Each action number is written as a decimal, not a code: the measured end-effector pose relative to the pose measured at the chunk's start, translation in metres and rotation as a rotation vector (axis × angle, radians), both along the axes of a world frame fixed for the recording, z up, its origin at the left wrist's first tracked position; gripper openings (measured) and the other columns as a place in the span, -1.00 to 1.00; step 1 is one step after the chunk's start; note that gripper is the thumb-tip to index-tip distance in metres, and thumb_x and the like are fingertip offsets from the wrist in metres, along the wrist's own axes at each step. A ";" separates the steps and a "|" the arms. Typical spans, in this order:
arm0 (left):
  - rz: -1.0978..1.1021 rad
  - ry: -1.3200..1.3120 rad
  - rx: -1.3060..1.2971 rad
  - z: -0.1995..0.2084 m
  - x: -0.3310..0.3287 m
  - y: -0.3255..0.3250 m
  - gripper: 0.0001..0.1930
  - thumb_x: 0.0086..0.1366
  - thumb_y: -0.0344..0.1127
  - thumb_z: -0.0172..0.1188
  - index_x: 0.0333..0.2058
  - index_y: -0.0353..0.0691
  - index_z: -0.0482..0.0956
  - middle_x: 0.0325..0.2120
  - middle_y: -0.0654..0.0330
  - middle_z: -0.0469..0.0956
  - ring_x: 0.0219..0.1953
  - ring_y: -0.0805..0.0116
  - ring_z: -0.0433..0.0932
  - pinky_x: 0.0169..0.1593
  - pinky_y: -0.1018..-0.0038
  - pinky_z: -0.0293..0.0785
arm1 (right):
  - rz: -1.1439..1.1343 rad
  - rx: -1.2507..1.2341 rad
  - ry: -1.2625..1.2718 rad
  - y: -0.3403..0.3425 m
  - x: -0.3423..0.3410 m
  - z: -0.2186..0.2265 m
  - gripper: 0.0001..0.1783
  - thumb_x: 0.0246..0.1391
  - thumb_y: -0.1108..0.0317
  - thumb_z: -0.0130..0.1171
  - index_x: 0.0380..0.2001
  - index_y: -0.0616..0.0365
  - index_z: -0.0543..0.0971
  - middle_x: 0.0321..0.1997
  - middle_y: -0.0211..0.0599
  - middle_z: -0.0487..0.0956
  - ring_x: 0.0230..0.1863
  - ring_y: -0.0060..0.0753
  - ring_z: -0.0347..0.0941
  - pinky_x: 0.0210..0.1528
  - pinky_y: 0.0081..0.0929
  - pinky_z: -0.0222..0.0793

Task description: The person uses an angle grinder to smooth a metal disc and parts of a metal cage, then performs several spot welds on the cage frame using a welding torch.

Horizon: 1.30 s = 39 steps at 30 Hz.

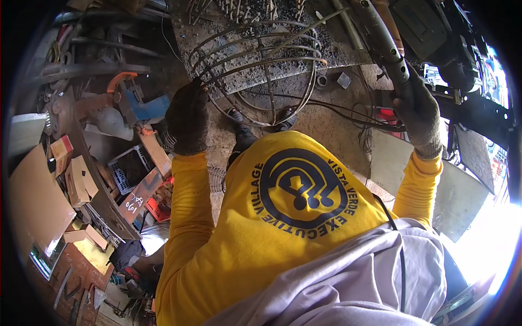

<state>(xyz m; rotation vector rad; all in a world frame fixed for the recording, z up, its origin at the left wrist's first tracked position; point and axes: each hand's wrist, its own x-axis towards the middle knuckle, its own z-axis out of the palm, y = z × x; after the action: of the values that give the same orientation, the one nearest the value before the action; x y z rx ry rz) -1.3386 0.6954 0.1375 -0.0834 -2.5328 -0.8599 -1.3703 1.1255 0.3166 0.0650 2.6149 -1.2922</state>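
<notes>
My left hand, in a dark work glove, is closed at the left side of a round cage of bent metal rods. Its fingertips meet the rods there, though the dark glove partly hides the grip. The cage has several hoops joined by upright rods and tilts over the near edge of a metal worktable. On the right, my gloved right hand wraps round the lower end of a thick metal pipe with holes along it. The pipe slants up and away past the table's right side.
Dark scraps and upright metal pegs cover the tabletop's far part. Cables cross the floor before my feet. At left are a blue clamp-like tool, a plastic crate and cardboard boxes. Dark machinery stands at far right.
</notes>
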 end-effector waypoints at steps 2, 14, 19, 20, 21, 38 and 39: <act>-0.011 0.018 -0.007 0.005 0.000 0.001 -0.77 0.27 -0.31 0.28 -0.10 -0.14 0.69 -0.22 0.14 0.67 -0.21 0.20 0.66 -0.12 0.38 0.58 | 0.004 0.002 -0.002 0.000 0.000 0.000 -0.26 0.06 0.56 0.12 0.37 0.12 0.30 -0.30 -0.49 0.52 -0.41 -0.74 0.38 -0.35 -0.68 0.38; -0.003 -0.026 -0.221 0.000 0.004 -0.006 -0.74 0.31 -0.37 0.23 -0.04 -0.24 0.64 -0.13 0.10 0.66 -0.07 0.20 0.63 0.00 0.39 0.55 | 0.058 0.053 0.006 0.002 -0.004 0.001 -0.55 0.15 0.46 0.15 0.13 0.22 0.49 -0.26 -0.44 0.54 -0.33 -0.65 0.42 -0.25 -0.62 0.39; -0.037 -0.005 -0.366 -0.010 0.003 -0.010 -0.72 0.31 -0.38 0.21 -0.01 -0.22 0.62 -0.14 0.11 0.65 -0.06 0.17 0.62 -0.01 0.39 0.55 | 0.085 -0.061 0.263 0.013 -0.001 -0.018 -0.40 0.15 0.55 0.16 0.29 0.22 0.37 -0.14 -0.36 0.57 -0.23 -0.67 0.47 -0.18 -0.68 0.44; -0.038 -0.013 -0.393 -0.010 0.005 -0.012 -0.72 0.31 -0.38 0.21 -0.01 -0.21 0.62 -0.14 0.11 0.65 -0.06 0.17 0.62 -0.01 0.39 0.55 | 0.140 0.030 0.317 0.013 -0.002 -0.015 -0.39 0.14 0.57 0.17 0.29 0.22 0.38 -0.14 -0.37 0.57 -0.22 -0.67 0.47 -0.17 -0.67 0.45; -0.035 -0.011 -0.415 -0.012 0.004 -0.013 -0.72 0.31 -0.39 0.20 0.00 -0.21 0.62 -0.14 0.11 0.65 -0.06 0.16 0.62 -0.01 0.39 0.55 | 0.197 0.121 0.372 0.013 -0.005 -0.011 -0.39 0.13 0.59 0.18 0.28 0.22 0.38 -0.15 -0.38 0.57 -0.22 -0.67 0.48 -0.17 -0.66 0.46; 0.078 -0.131 0.358 0.005 0.003 0.007 -0.79 0.26 -0.32 0.30 -0.13 -0.19 0.69 -0.19 0.18 0.68 -0.17 0.29 0.65 -0.07 0.45 0.55 | 0.042 -0.003 0.041 0.002 -0.001 -0.006 -0.35 0.13 0.51 0.12 0.33 0.19 0.32 -0.26 -0.41 0.54 -0.35 -0.69 0.43 -0.33 -0.65 0.39; 0.056 -0.100 0.239 0.004 0.003 0.005 -0.78 0.26 -0.32 0.31 -0.13 -0.19 0.69 -0.19 0.19 0.68 -0.17 0.31 0.65 -0.07 0.46 0.55 | 0.038 0.009 0.031 0.001 -0.001 -0.004 -0.34 0.13 0.51 0.12 0.33 0.19 0.32 -0.27 -0.41 0.54 -0.37 -0.70 0.42 -0.35 -0.66 0.38</act>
<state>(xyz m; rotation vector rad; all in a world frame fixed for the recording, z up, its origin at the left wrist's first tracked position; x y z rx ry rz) -1.3359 0.7002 0.1417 0.1084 -2.4886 -1.1622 -1.3709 1.1262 0.3123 -0.0027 2.6346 -1.2788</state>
